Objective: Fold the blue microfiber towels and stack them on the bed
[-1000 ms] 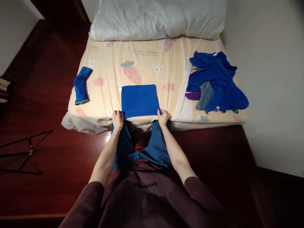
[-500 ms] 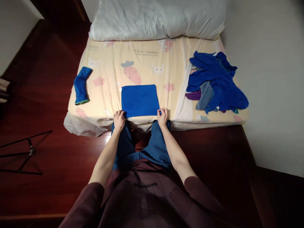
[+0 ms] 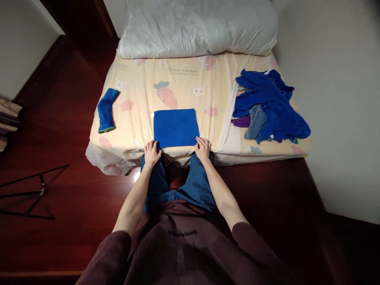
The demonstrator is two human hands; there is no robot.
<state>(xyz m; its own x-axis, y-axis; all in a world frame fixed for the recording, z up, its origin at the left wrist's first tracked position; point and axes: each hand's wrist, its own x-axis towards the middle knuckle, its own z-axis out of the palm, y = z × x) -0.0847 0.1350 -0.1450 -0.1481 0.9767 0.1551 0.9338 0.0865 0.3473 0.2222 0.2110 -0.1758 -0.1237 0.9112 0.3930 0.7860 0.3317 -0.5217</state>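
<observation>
Black legs of a tripod-like stand (image 3: 41, 190) spread over the dark red floor (image 3: 89, 221) at eight o'clock, taking the flat cloth as the dial's centre. Between nine and ten o'clock, a narrow blue bundle (image 3: 107, 111) edged in green lies on the yellow carrot-and-rabbit sheet (image 3: 136, 99), well apart from the other cloths, perhaps so that it does not mix with them. At seven o'clock the person's left hand (image 3: 152, 153) touches the near-left corner of the blue rectangular cloth (image 3: 176, 128), its thumb spread from the other fingers along the near edge; whether it pinches the fabric or only presses it, one cannot tell. The cloth lies flat at the bed's front edge, directly before the person, where both arms reach it squarely. Beyond it, at twelve o'clock, a bulky pale quilt (image 3: 196, 31) fills the bed's far side, presumably to keep it out of the hands' way. At four o'clock the right hand (image 3: 202, 149) has its fingers gathered at the near-right corner; their grip cannot be told either. Paired like this, the hands seem placed to keep the near edge straight. Between two and three o'clock sits a loose heap of blue, grey and purple fabrics (image 3: 273, 107), apart yet apparently reachable.
</observation>
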